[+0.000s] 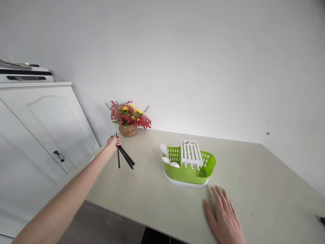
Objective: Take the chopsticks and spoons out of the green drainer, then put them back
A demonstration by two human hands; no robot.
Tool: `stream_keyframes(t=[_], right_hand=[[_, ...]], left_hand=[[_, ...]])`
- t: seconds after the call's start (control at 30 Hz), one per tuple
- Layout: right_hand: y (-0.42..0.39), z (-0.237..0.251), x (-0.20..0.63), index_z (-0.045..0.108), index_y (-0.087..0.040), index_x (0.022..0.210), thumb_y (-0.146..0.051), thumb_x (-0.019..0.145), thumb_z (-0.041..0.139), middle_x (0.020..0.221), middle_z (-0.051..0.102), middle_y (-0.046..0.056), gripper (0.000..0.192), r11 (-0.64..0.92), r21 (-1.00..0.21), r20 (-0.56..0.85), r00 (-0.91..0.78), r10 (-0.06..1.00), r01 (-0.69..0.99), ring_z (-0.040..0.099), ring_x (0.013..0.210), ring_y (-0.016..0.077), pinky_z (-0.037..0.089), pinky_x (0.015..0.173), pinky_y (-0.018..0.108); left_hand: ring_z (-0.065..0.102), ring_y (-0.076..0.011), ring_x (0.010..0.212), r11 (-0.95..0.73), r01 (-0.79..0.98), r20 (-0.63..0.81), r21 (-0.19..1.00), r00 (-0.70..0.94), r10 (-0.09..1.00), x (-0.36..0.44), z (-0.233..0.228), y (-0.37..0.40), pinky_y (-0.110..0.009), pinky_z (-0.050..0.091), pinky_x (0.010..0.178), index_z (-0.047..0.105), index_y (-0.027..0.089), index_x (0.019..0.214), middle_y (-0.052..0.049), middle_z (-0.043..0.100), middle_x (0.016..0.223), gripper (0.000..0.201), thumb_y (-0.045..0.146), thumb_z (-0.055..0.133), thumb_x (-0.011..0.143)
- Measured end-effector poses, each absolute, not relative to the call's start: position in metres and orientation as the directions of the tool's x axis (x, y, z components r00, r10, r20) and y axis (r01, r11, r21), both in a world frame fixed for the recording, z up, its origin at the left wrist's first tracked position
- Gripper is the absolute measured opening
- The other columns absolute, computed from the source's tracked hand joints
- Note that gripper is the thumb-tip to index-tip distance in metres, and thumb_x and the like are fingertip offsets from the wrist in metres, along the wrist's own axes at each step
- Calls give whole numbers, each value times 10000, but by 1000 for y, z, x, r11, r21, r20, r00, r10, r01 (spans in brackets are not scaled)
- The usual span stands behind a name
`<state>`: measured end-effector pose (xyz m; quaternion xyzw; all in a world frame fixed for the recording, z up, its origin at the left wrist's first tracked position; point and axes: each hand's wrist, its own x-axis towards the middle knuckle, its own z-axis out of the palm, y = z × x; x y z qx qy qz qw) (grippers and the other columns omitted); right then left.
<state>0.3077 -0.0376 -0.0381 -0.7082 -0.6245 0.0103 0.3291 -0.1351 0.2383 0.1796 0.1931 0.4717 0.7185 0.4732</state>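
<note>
My left hand (114, 141) is stretched out to the left side of the table, closed around several black chopsticks (125, 157). Their long ends fan out down and to the right. My right hand (223, 217) lies flat near the front of the table with its fingers spread, holding nothing. Just beyond its fingertips stands a green utensil basket (186, 174) on a white base (185, 184). White spoons (164, 149) lean in its left compartment, bowls up. A white slotted rack (191, 153) with small hooks sits across its middle.
A wicker basket (128, 130) of red and yellow flowers stands at the back left of the pale table (243, 162). A white cabinet (58, 122) with a dark handle is on the left. A small dark object (322, 220) shows at the right edge.
</note>
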Motion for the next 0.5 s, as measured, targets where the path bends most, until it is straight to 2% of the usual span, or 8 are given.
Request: stream_keyframes(t=[0.13,0.17,0.23,0.3,0.37,0.43,0.5], right_hand=[[-39,-39,303,402,-189,1558,-552,1025,335,1652,397,120,648,-38,-460,423,257,869,887,243,1579,324,321,1233,589],[-39,-39,302,408,-180,1553,-555,1027,327,1652,396,123,651,-40,-452,423,254,870,891,241,1579,321,315,1238,582],[-39,-39,302,414,-176,1549,-561,1026,320,1655,391,123,656,-43,-442,419,249,873,896,239,1581,319,304,1244,577],[-40,-39,302,419,-184,1546,-564,1024,315,1659,384,118,654,-50,-439,416,253,873,897,240,1580,320,302,1243,583],[-40,-39,303,425,-187,1542,-562,1024,314,1664,377,116,649,-57,-438,405,253,878,897,242,1580,319,306,1241,588],[-41,-38,303,443,-184,1532,-564,1023,312,1664,376,119,648,-62,-438,393,253,884,897,247,1578,322,307,1241,589],[-41,-35,303,469,-174,1515,-571,1020,307,1661,377,127,655,-68,-440,380,254,889,895,252,1575,328,307,1241,590]], left_hand=[[661,-254,1119,136,-326,-290,935,-486,825,-151,153,234,-473,593,926,602,168,1338,-110,631,1324,408,384,657,997],[674,-237,1072,180,-279,-299,943,-483,823,-152,147,233,-447,603,892,614,162,1311,-104,649,1281,382,379,655,999],[680,-178,831,243,-180,-300,953,-471,830,-152,136,232,-327,600,697,662,123,1164,-80,696,1031,282,350,656,997],[534,-114,531,278,-80,-284,957,-448,848,-149,127,230,-213,432,453,675,114,940,-10,603,682,209,318,668,980],[353,-85,398,290,19,-256,957,-420,871,-145,118,229,-193,236,368,640,141,784,59,428,492,232,297,689,949],[310,-81,372,289,118,-222,950,-396,891,-141,110,227,-200,187,371,616,163,737,84,364,445,236,281,702,923],[362,-96,380,282,218,-184,934,-383,905,-138,101,225,-209,224,385,615,171,741,75,387,442,207,265,693,909]])
